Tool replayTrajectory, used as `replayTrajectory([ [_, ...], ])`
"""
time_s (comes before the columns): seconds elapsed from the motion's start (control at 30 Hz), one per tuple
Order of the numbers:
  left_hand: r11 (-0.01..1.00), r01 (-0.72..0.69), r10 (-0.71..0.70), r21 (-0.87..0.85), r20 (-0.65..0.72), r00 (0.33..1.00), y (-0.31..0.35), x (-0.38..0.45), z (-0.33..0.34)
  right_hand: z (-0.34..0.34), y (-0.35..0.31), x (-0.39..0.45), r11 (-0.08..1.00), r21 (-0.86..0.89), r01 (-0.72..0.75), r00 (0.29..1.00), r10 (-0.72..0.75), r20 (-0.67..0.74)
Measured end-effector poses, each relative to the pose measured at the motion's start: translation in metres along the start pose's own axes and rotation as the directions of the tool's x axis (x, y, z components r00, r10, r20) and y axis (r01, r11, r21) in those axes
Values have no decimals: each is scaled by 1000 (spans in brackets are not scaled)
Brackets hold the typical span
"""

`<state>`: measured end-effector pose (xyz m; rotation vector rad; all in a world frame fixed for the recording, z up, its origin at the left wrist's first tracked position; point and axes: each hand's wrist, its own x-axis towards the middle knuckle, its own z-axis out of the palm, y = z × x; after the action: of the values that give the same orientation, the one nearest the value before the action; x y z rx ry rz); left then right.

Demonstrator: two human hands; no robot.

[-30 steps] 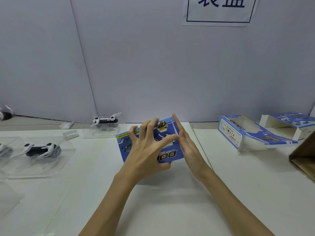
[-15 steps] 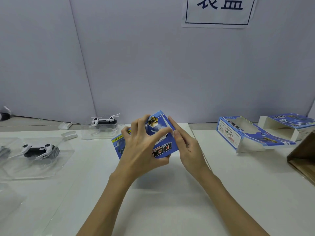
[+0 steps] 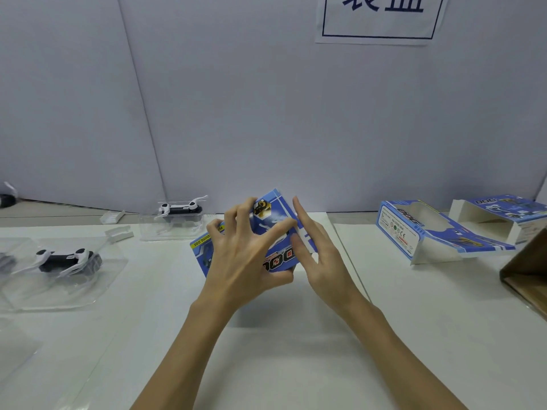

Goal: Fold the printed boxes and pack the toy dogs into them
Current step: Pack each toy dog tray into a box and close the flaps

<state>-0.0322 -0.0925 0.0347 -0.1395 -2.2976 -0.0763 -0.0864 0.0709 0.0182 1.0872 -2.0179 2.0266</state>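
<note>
Presently, the left hand [image 3: 245,255] grips the blue printed cardboard box [image 3: 266,232] above the white tabletop [image 3: 296,350], steadying it so that the right hand [image 3: 322,261], fingers straight, can press its end panel, apparently to close it.

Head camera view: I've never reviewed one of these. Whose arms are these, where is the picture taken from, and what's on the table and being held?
There is no machine: a person wears a camera on the head, looking down at their own bare arms. The left hand grips a blue printed box just above the white table; the right hand presses straight fingers against its right side. At the left, two toy dogs lie in clear plastic trays. At the right lie two more blue boxes, both open.
</note>
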Motion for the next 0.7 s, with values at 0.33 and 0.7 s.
replayTrajectory([
  [0.33,981,163,-179,-105,-155,972,18,-2,8,8,-1,-6,975,-137,175,944,-206,-258],
  [0.7,978,183,-196,-98,-141,970,14,0,6,10,-3,-5,971,-139,196,952,-223,-212],
])
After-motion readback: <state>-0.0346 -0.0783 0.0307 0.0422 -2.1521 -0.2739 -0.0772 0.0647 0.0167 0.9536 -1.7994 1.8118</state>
